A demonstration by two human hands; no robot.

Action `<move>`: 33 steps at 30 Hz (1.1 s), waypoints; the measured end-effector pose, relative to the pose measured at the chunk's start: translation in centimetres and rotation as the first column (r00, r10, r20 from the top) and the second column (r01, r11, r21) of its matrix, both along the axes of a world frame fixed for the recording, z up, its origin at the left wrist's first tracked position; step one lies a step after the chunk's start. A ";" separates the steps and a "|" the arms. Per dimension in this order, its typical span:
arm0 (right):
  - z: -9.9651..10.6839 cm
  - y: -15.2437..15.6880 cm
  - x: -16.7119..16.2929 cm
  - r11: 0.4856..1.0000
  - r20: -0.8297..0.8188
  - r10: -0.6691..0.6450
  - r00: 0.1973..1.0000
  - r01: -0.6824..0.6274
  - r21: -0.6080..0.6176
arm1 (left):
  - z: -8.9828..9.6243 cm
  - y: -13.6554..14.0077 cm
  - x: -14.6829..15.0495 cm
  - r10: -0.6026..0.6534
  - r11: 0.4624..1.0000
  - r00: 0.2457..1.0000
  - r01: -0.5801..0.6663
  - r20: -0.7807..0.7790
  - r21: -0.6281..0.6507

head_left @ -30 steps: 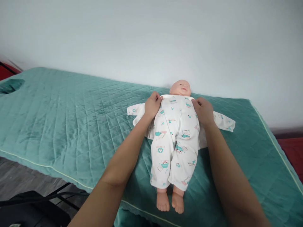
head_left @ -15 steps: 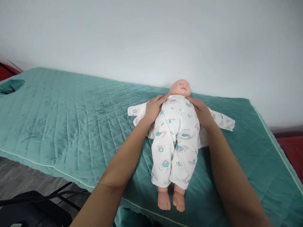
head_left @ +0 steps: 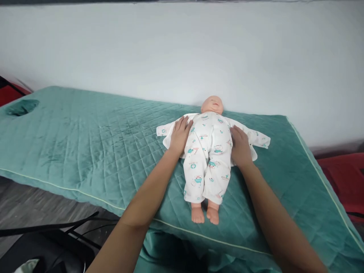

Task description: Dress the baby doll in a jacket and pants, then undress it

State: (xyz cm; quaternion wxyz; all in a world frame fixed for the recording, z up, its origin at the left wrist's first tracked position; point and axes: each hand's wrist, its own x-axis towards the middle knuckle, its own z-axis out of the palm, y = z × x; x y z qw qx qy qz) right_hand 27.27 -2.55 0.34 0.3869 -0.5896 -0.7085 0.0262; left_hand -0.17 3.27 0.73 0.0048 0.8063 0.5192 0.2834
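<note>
On its back on a green quilted bed cover (head_left: 96, 151) lies a baby doll (head_left: 212, 105), head toward the wall and bare feet toward me. White printed trousers (head_left: 206, 155) reach up over its chest, and a matching white jacket (head_left: 260, 139) lies spread out at both sides. My left hand (head_left: 180, 132) rests flat on the jacket along the doll's side at the left, fingers extended. At the opposite side my right hand (head_left: 240, 146) lies against the jacket and trousers, its fingers stretched out. Neither hand grasps anything visible.
A pale wall (head_left: 142, 53) runs behind the bed. The cover has a face hole (head_left: 22, 107) at the far left. Red objects (head_left: 341, 178) stand beyond the right end. A black chair (head_left: 48, 250) is at the lower left, below the bed's front edge.
Both hands have slid down from the doll's shoulders along its sides toward me. The jacket's shoulders now show. The camera view has shifted slightly.
</note>
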 end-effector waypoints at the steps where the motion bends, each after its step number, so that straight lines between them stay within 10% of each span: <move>1: -0.2 -1.7 -0.2 1.000 0.029 -0.007 1.000 0.008 -0.016 | -0.1 -1.0 -0.2 -0.003 1.000 1.000 0.003 -0.011 0.011; 7: -0.4 -10.3 -0.1 0.995 0.281 0.085 0.956 -0.065 -0.079 | -0.5 -8.2 -1.8 -0.064 0.998 0.995 0.066 -0.077 0.018; 13: 1.2 -10.3 0.8 0.979 0.569 0.199 0.798 -0.181 -0.090 | -0.9 -12.2 -2.7 -0.197 0.980 0.978 0.196 -0.070 -0.025; 28: 1.2 -11.7 1.4 0.991 0.518 0.129 0.845 -0.121 -0.050 | -0.5 -11.2 -2.5 -0.057 0.987 0.996 0.046 -0.071 -0.151; 33: 1.5 -10.9 -0.7 0.990 0.550 0.132 0.825 -0.137 -0.032 | 0.0 -9.6 -1.5 -0.197 0.979 0.972 0.188 -0.131 -0.078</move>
